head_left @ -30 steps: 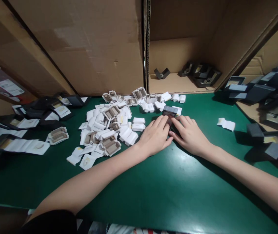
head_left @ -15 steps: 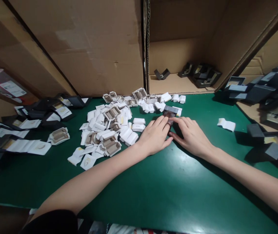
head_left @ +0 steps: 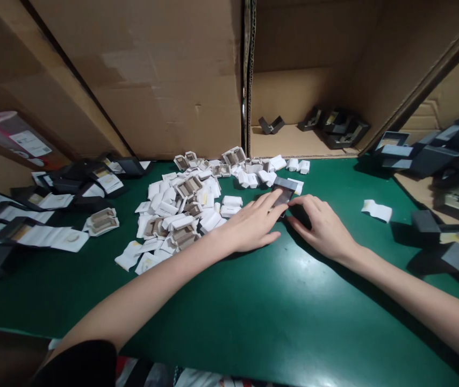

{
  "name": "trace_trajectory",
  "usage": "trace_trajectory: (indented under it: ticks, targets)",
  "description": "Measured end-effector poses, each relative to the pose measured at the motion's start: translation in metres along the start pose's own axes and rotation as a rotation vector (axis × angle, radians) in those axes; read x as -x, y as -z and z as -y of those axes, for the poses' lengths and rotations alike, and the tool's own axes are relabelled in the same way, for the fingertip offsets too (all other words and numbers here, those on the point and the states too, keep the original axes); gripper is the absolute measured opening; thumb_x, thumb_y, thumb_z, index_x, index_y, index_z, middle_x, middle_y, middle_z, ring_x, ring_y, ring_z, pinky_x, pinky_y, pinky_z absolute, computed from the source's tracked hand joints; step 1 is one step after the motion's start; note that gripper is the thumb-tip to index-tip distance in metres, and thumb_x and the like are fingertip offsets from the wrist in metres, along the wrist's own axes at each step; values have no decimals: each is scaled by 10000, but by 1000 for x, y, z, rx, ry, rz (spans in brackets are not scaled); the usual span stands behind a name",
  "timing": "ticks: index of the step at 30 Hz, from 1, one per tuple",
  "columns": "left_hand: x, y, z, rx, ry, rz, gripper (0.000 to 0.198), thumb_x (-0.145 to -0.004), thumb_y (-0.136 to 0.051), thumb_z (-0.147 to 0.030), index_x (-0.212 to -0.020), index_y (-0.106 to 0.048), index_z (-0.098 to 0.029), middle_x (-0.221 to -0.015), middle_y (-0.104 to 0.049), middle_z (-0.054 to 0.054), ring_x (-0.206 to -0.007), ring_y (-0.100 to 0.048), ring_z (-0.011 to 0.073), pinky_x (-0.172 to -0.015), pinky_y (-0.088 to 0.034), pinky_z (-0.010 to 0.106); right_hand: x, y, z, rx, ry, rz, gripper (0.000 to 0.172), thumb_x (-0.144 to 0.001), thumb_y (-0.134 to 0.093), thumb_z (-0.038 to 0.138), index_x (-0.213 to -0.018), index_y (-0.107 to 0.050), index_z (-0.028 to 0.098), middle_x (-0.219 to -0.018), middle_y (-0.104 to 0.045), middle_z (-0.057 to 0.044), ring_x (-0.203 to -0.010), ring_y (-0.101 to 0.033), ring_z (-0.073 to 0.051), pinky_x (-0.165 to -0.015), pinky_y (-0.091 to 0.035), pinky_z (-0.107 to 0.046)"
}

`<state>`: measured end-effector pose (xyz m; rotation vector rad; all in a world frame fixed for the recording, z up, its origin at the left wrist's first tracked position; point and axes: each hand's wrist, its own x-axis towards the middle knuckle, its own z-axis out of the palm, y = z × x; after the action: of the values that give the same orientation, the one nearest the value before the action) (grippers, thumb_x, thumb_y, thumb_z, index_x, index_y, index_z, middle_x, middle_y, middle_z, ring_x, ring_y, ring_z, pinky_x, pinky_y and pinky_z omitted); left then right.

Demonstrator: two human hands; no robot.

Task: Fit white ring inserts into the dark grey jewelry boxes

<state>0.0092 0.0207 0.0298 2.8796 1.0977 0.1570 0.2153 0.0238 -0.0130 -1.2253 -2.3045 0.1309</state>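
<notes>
one dark case (head_left: 285, 185) sits near the far edge of the table (head_left: 302, 317); the left hand (head_left: 253, 226) lays loose fingers (head_left: 269, 202) over it, whether the right hand (head_left: 324, 226) grips it i cannot tell; likely a pressing or fitting step, calling next for steady support

The tabletop (head_left: 314, 322) is green. Toward its far edge, the touched box (head_left: 285, 185) is dark grey, the piled inserts (head_left: 165, 208) white and brown.

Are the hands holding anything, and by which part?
The left hand has fingers over the near part of the dark box, and the right hand is beside it; whether either grips it can't be told.
</notes>
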Motion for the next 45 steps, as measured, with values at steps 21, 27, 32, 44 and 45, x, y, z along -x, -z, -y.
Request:
trace_trajectory:
  ticks: [21, 27, 32, 44, 45]
  targets:
    - [27, 46, 57, -129, 265, 199, 459, -819, -614, -246, -1252, -498, -146, -1113, -621, 108, -971, -599, 242, -760, -452, 301, 1, 4, 0, -103, 40, -94, 237, -863, -517, 228, -1099, -492, 218, -1080, -588, -101, -1027, -566, -253, -816, -475, -406]
    - [25, 57, 46, -24, 145, 112, 369, -842, -572, -250, -1200, -548, -164, -1106, -583, 77, -974, -577, 216, -756, -452, 277, 5, 8, 8, -203, 229, -293, 273, -822, -548, 100, -1055, -494, 233, -1016, -588, -90, -961, -586, -223, -805, -497, -401]
    - [20, 55, 22, 93, 16, 17, 335, -835, -584, -212, -1168, -565, -169, -1094, -568, 77, -969, -573, 206, -759, -464, 266, 7, 9, 10, -210, 340, -317, 313, -796, -633, 175, -1073, -510, 251, -1043, -607, -86, -946, -607, -220, -774, -519, -405]
    - [13, 16, -6, 90, -76, -221, 425, -885, -484, -103, -1302, -407, -137, -1232, -550, 115, -1138, -541, 229, -922, -505, 355, 7, 7, 13, -221, 349, -314, 390, -789, -658, 200, -1143, -503, 246, -1078, -620, -99, -976, -632, -220, -786, -551, -391]
    - [12, 15, -7, 100, -79, -237, 433, -888, -482, -101, -1311, -394, -131, -1240, -547, 119, -1153, -535, 234, -936, -501, 361, 7, 8, 14, -216, 350, -312, 389, -791, -655, 196, -1146, -503, 242, -1082, -623, -103, -983, -633, -220, -790, -551, -388]
